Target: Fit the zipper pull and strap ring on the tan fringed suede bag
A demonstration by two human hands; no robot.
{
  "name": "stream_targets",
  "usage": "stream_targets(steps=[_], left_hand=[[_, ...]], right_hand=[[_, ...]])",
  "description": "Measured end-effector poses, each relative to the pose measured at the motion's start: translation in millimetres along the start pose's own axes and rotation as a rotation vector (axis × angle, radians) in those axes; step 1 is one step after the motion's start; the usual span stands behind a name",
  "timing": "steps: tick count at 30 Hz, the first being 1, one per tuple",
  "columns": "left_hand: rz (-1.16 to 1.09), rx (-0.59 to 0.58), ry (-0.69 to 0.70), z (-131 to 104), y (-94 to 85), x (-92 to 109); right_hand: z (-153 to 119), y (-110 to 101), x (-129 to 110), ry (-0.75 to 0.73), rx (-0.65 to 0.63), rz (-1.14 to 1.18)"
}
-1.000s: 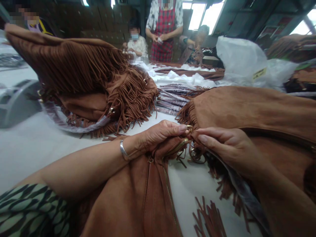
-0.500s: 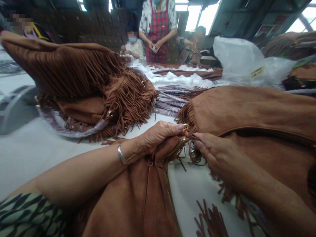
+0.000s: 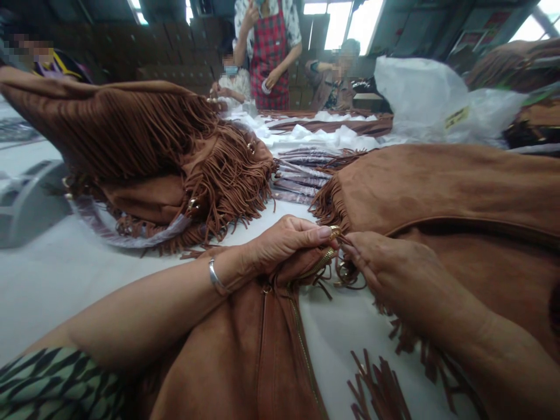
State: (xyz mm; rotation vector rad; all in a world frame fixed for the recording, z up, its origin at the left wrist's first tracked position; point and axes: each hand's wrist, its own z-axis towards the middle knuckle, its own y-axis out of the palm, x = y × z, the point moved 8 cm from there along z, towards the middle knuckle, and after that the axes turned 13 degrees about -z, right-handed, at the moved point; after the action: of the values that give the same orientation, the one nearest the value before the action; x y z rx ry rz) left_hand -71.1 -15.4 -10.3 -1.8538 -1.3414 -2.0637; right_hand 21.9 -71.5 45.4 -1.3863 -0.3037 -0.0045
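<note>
A brown suede bag (image 3: 227,350) with a brass zipper (image 3: 321,263) along its opening lies in front of me. My left hand (image 3: 291,239) is closed on the bag's top end, the thumb pressed against a gold metal ring (image 3: 335,231). Just right of that ring my right hand (image 3: 385,262) pinches what looks like thin brown cord running to it; the fingers partly hide the cord. Several brown strands and a metal fitting (image 3: 344,271) hang below the fingertips.
A fringed brown bag (image 3: 144,134) with a plastic-wrapped handle (image 3: 131,236) stands at left. More brown suede (image 3: 437,181) covers the right side. Wrapped straps (image 3: 300,175) lie mid-table, a white plastic bag (image 3: 424,93) behind. Other people, one in a checked apron (image 3: 271,58), are across the table.
The gold ring and bag end have shifted slightly right, with my right fingertips now close against the ring. Across the table, the person in the apron has raised one hand.
</note>
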Motion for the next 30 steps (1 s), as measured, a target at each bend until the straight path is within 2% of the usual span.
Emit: stream_targets(steps=[3,7,11,17,20,23,27,30], left_hand=[[0.023,-0.004,0.017,-1,0.5,1],[0.063,-0.062,0.031,-2,1.6,0],[0.060,-0.088,0.015,0,-1.0,0],[0.033,-0.139,-0.100,2,1.2,-2],[0.053,-0.216,-0.171,-1,7.0,-4],[0.135,-0.265,-0.175,-3,12.2,-3],[0.287,-0.212,-0.079,-2,14.9,5],[0.346,-0.190,-0.090,-2,16.8,5]], right_hand=[[0,-2,-3,0.001,0.012,-0.013],[1,-1,-5,0.072,0.027,-0.039],[1,-4,-5,0.098,0.093,-0.022],[-1,-15,0,-0.013,0.170,0.015],[-1,-21,0,-0.113,0.163,0.162],[-1,-24,2,-0.156,0.133,0.327],[2,-19,5,-0.089,0.083,0.416],[5,-15,8,0.002,0.078,0.423]])
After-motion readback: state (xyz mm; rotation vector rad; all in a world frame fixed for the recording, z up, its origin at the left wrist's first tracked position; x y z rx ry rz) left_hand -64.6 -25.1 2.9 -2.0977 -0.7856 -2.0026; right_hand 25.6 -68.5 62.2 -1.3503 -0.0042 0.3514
